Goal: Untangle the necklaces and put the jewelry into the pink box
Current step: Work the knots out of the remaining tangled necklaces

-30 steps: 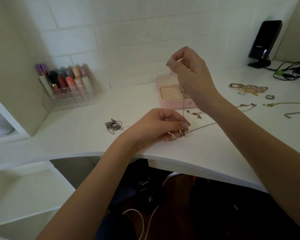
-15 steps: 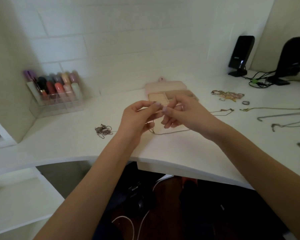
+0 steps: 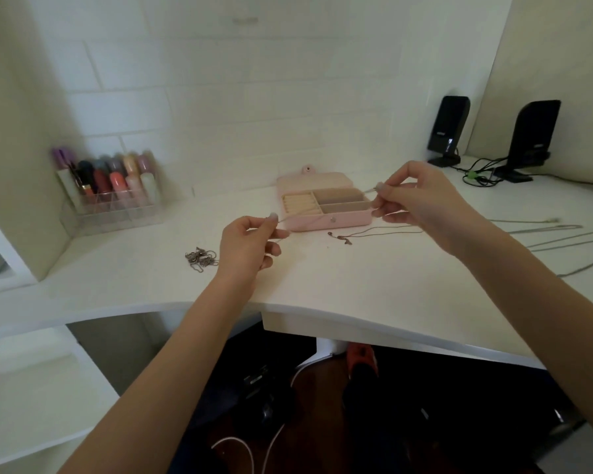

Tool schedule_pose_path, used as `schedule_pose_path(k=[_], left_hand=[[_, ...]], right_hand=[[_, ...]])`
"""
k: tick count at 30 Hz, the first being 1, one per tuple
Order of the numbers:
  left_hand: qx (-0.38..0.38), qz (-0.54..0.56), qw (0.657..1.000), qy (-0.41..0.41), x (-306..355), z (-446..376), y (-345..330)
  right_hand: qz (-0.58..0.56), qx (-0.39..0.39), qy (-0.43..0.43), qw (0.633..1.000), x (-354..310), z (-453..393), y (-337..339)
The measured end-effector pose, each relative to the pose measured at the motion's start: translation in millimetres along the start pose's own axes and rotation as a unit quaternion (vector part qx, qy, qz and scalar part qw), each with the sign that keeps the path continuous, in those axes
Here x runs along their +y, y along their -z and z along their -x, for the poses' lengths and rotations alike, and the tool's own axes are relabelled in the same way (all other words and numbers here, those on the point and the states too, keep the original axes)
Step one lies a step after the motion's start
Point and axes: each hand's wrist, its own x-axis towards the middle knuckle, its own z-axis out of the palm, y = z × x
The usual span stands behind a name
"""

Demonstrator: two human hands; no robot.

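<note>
The pink box (image 3: 326, 223) lies open on the white desk, lid folded back, with beige compartments inside. A thin silver necklace (image 3: 326, 212) is stretched in the air in front of the box. My left hand (image 3: 249, 244) pinches one end of it, and my right hand (image 3: 421, 203) pinches the other end beside the box's right corner. Another thin chain (image 3: 367, 232) lies on the desk just in front of the box. A tangled clump of chain (image 3: 201, 258) rests left of my left hand.
A clear organiser of lipsticks (image 3: 112, 193) stands at the back left. Two black speakers (image 3: 447, 130) (image 3: 531, 138) with cables sit at the back right. Long chains (image 3: 541, 234) lie stretched out on the desk to the right. The curved desk edge (image 3: 288, 307) is close to me.
My hands have drawn apart, left hand to the left and right hand up to the right, pulling the necklace out straight in front of the box. The camera view has shifted.
</note>
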Motion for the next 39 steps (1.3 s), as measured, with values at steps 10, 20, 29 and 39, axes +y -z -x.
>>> schedule_pose_path(k=[10, 20, 29, 39], left_hand=[[-0.062, -0.042, 0.997, 0.008, -0.6, 8.8, 0.4], [-0.131, -0.232, 0.963, -0.039, -10.4, 8.8, -8.7], [-0.162, -0.404, 0.873, -0.218, -15.9, 12.3, -47.6], [-0.26, -0.201, 0.935, -0.131, -17.5, 15.7, -127.8]], right_hand=[[0.099, 0.077, -0.077, 0.989, 0.4, -11.0, 27.7], [0.314, 0.151, -0.135, 0.928, 42.4, -7.2, 78.3], [0.217, 0.096, -0.084, 0.968, 49.2, -1.5, 76.1], [0.062, 0.094, -0.03, 0.993, 28.6, -1.5, 71.2]])
